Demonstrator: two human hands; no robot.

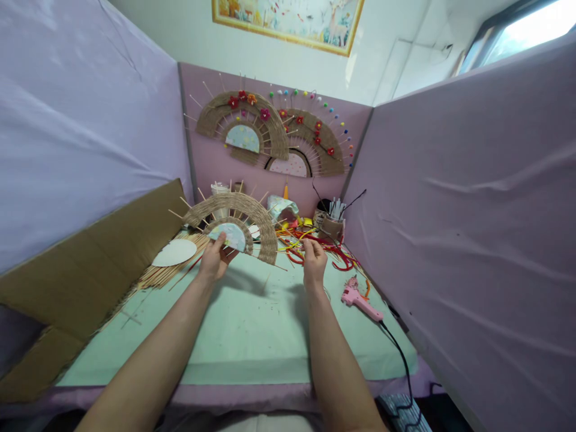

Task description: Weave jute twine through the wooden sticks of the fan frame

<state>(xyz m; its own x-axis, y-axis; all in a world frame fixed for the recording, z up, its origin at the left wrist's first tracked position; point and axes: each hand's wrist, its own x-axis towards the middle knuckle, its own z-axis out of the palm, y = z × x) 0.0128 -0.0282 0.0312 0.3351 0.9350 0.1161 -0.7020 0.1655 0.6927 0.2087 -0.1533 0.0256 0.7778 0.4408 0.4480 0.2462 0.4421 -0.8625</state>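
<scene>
In the head view, your left hand (215, 259) pinched closed on the half-round woven fan (269, 231) above the near-middle green table (252, 342), your right hand (314, 259) curled nearly shut just right of it, whatever it pinches too small to tell, pink glue gun (363, 303) lying at right.

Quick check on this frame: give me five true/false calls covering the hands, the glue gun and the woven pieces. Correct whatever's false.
1. The left hand holds a woven half-ring piece by its patterned centre. True.
2. A black cord runs from the pink glue gun off the table. True.
3. The right hand grips the glue gun. False: the gun lies on the table, to that hand's right.
4. Red flowers decorate the held piece. False: they are on the pieces on the back panel.
5. A white oval lies on the table's left side. True.
</scene>
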